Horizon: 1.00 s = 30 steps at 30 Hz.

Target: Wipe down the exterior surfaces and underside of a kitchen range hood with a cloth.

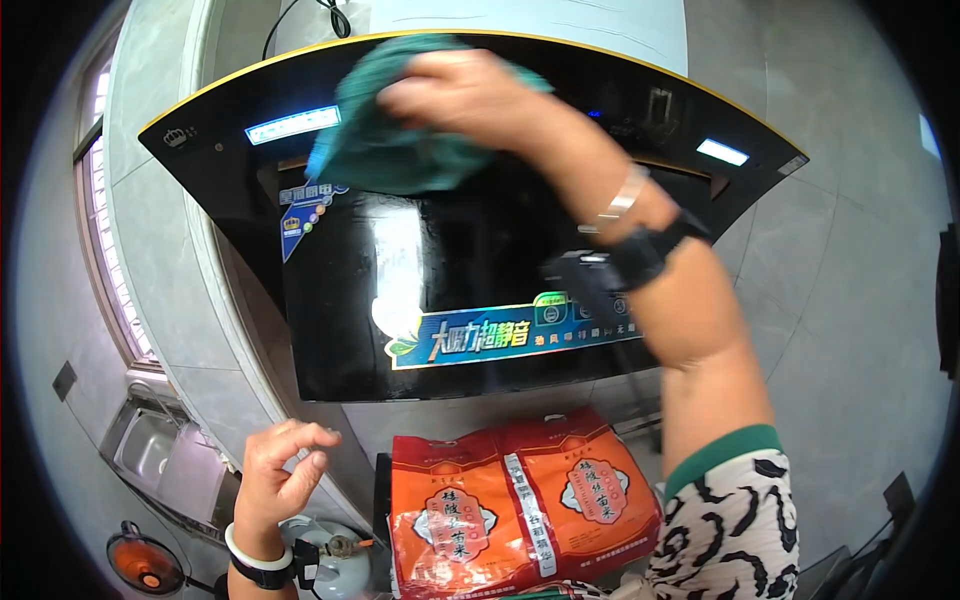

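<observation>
A green cloth (409, 161) is bunched under my right hand (457, 94), its fingers closed on it. The cloth lies against the upper left part of a glossy black range hood (495, 232) with a gold-coloured top edge. It covers part of the hood's front and reaches near a lit strip (294, 124). My forearm hides some of the hood's right side. Lower left, my left hand (281, 472) is held in the air below the hood. It holds nothing, and its thumb and forefinger are apart.
Orange and red packaging bags (457, 517) with printed writing lie below the hood. Beside them stands a grey gas cylinder (341, 566) with a valve. A steel sink (146, 442) and an orange pan-like object (146, 562) are at the left. A tiled wall edge (187, 315) runs close by the hood.
</observation>
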Tool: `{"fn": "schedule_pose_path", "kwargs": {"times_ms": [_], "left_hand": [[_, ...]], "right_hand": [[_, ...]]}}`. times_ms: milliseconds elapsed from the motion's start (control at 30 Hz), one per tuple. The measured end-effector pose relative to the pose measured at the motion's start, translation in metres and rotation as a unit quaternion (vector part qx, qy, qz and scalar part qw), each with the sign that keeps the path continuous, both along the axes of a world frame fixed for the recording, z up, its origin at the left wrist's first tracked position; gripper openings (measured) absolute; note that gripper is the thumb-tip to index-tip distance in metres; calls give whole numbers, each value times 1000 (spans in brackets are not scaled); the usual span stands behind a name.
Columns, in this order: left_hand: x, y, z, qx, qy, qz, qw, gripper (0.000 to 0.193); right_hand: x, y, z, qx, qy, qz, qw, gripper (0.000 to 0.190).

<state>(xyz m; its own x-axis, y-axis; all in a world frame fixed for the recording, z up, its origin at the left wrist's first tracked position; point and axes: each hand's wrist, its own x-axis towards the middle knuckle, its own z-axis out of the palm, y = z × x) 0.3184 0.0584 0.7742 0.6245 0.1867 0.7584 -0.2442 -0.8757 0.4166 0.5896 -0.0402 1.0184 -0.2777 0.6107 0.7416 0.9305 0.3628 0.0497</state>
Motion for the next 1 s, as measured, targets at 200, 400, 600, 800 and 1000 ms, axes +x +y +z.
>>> {"fn": "schedule_pose_path", "kwargs": {"times_ms": [200, 400, 600, 800, 1000], "left_hand": [[-40, 30, -68, -203, -35, 59, 977, 15], [-70, 23, -59, -231, -54, 81, 968, 14], [-11, -16, 11, 4, -8, 53, 999, 16], [33, -35, 33, 89, -6, -19, 996, 19], [-26, -9, 5, 2, 8, 120, 993, 12]], "right_hand": [[144, -197, -15, 159, 207, -172, 950, 32], [151, -192, -36, 239, 247, -127, 931, 31], [49, -28, -41, 50, 58, -78, 994, 23], [79, -34, -38, -65, 149, -46, 986, 36], [181, -200, -47, 94, 266, -215, 935, 37]]}}
